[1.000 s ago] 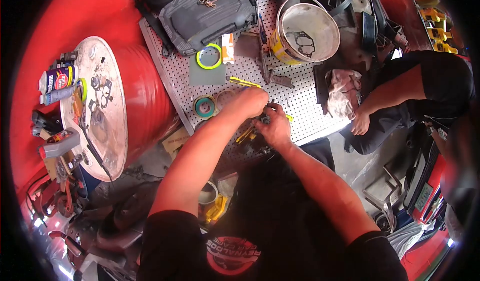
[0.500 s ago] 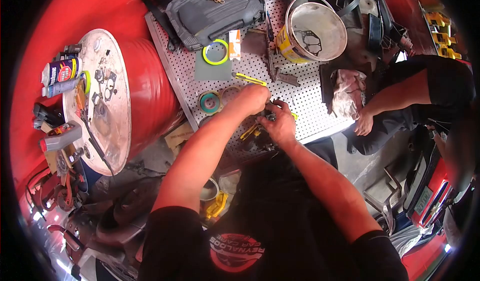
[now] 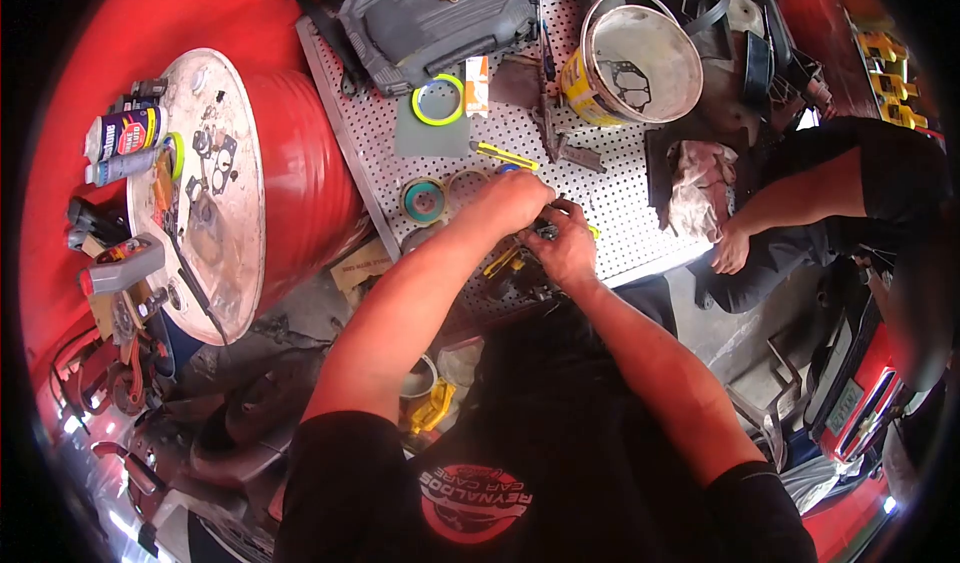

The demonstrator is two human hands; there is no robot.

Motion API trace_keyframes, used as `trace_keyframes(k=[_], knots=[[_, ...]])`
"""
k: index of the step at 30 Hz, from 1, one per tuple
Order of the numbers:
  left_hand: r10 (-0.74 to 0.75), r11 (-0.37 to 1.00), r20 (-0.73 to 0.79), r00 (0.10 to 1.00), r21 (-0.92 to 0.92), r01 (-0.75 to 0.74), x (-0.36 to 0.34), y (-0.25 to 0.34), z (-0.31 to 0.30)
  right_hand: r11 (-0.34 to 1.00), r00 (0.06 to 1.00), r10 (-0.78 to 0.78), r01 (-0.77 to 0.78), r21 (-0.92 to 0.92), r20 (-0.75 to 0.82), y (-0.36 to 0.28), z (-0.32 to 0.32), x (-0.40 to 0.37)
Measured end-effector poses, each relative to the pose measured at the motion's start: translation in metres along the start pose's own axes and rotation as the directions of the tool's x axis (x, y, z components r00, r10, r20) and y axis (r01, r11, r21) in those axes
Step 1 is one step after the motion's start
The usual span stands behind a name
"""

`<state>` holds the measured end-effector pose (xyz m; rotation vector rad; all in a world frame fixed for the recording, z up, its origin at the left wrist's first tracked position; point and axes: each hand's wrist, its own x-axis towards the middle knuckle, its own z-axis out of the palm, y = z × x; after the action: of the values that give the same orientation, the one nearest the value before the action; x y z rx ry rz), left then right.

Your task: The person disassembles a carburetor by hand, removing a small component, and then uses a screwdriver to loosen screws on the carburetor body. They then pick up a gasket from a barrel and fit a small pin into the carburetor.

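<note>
My left hand is closed, knuckles up, over the near part of the perforated table; its fingertips are mostly hidden from the camera. Just to its right, my right hand grips a small dark metal part between thumb and fingers. The part is largely covered, so its kind does not show. Below the hands lies a yellow-handled tool among dark pieces. Beyond my left hand are a yellow cutter knife and a roll of green tape.
A bucket with a gasket inside stands at the back right. Behind are a black tool case and a neon tape ring. Bottles and gaskets sit on a red drum at left. Another person's hand rests near a rag.
The view has shifted slightly, so the table things sit a little farther right. My left hand has moved slightly right, and something blue now shows just behind it. Both hands stay close together.
</note>
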<state>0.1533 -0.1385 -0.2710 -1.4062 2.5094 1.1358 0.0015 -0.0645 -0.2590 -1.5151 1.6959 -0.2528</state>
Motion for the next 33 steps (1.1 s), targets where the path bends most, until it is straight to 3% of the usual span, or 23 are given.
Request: trace_keyframes(k=[1,4,7,13,16,19,25,33], knots=[[-0.005,1.0,-0.013,1.0,0.002,0.005,0.001,-0.002,0.007,1.0,1.0,0.004,-0.004,-0.002,0.001,0.001,0.001,0.0],[-0.306,0.93,-0.028,0.952,-0.224,0.292,0.007,0.003,0.017,0.999,1.0,-0.005,0.004,-0.04,-0.014,0.003,0.002,0.0],[-0.062,0.998,0.037,0.997,-0.013,0.063,-0.004,0.008,-0.006,1.0,1.0,0.012,-0.012,-0.002,0.014,-0.001,-0.002,0.0],[0.047,0.999,-0.064,0.997,0.002,-0.047,-0.012,0.004,0.0,1.0,0.999,0.015,-0.015,0.015,0.029,0.001,-0.003,0.001],[0.053,0.998,-0.086,0.995,-0.032,-0.056,-0.01,0.0,0.004,1.0,1.0,0.003,-0.003,0.015,0.006,0.001,-0.001,0.001],[-0.149,0.988,-0.121,0.981,-0.047,0.144,-0.009,0.01,0.003,1.0,1.0,0.014,-0.014,-0.002,0.003,0.0,0.001,-0.001],[0.05,0.997,-0.149,0.988,-0.057,-0.059,-0.01,-0.006,0.013,0.999,1.0,-0.027,0.027,0.036,-0.002,0.0,0.0,-0.001],[-0.014,0.996,-0.173,0.985,-0.084,-0.001,-0.016,-0.009,0.019,0.999,0.999,-0.031,0.031,0.022,0.019,-0.001,0.001,-0.001]])
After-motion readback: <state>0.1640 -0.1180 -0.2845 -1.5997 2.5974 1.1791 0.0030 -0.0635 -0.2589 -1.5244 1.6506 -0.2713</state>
